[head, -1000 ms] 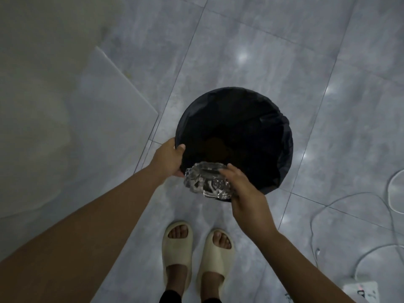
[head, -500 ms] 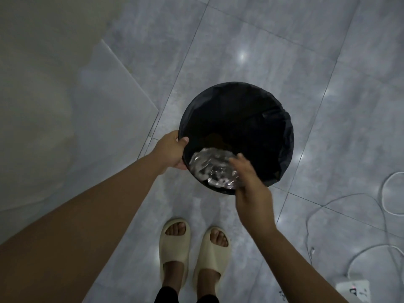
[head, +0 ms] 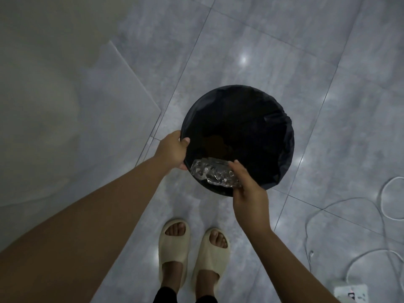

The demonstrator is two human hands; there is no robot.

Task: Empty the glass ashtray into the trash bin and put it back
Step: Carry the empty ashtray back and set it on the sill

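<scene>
A round trash bin (head: 282, 136) lined with a black bag stands on the grey tiled floor. My left hand (head: 172, 149) grips its near-left rim, thumb inside the bag. My right hand (head: 249, 191) holds the clear glass ashtray (head: 213, 172) by its right side. The ashtray is tipped over the bin's near edge, inside the opening. The bin's inside is dark; a brownish patch shows near the bottom.
My feet in cream slides (head: 175, 250) stand just below the bin. White cables (head: 341, 213) loop across the floor at the right, and a white power strip (head: 349, 295) lies at the lower right corner. A pale wall or panel (head: 43, 106) fills the left.
The ashtray has moved from the bin's near rim further over the opening and has tilted more steeply. My left hand has stayed on the rim.
</scene>
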